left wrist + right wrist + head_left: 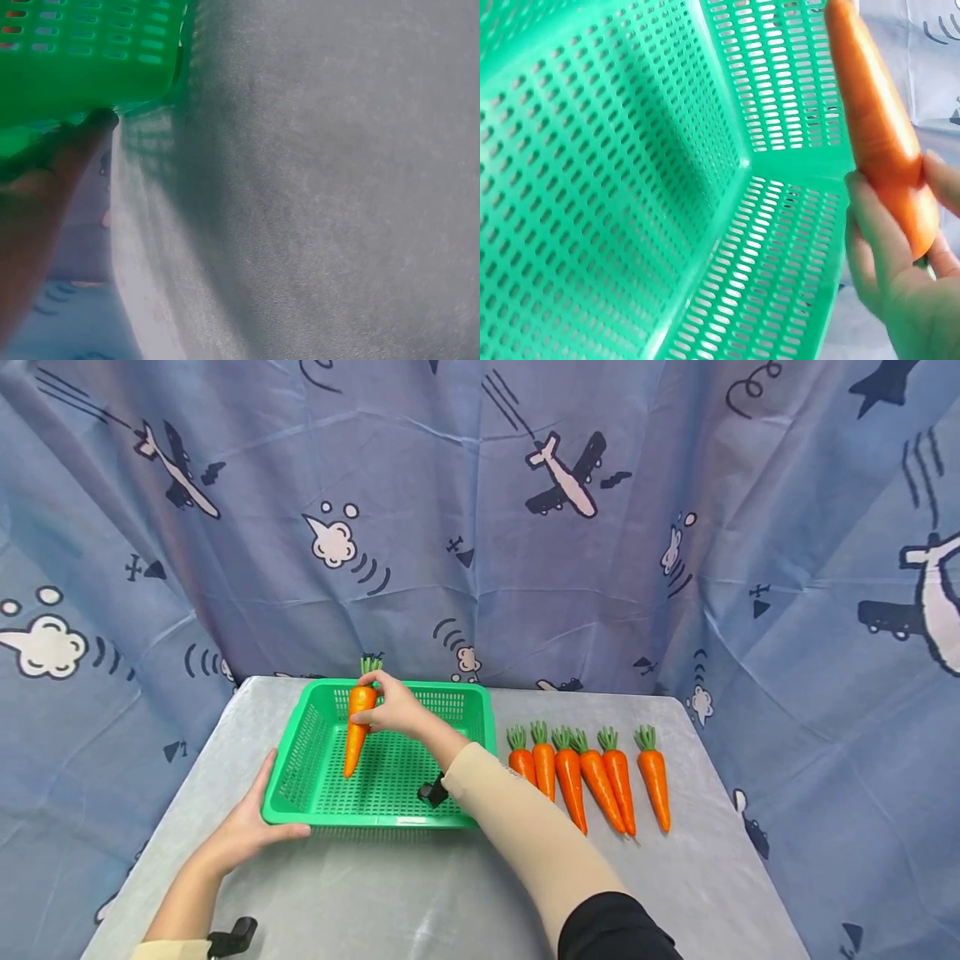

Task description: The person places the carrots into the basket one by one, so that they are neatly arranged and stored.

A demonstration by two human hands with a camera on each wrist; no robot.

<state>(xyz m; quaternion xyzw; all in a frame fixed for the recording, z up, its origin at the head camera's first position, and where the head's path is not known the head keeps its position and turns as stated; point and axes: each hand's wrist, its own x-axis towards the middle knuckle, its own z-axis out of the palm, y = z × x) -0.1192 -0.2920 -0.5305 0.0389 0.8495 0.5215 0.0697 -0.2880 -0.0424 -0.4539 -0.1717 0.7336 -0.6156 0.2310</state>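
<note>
My right hand [393, 710] grips a carrot [357, 730] by its top, tip down, above the green basket [307, 793]. My left hand [247, 831], fingers straight, presses the basket's near corner on the worktop [420, 893].

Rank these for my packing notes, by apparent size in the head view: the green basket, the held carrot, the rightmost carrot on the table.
1. Green basket, clearly largest.
2. Held carrot and rightmost carrot: alike in size, no ranking between them.

Six orange carrots [588, 772] in a row on grey table [420, 893], just right of centre, before a blue plane-print curtain [480, 527].
</note>
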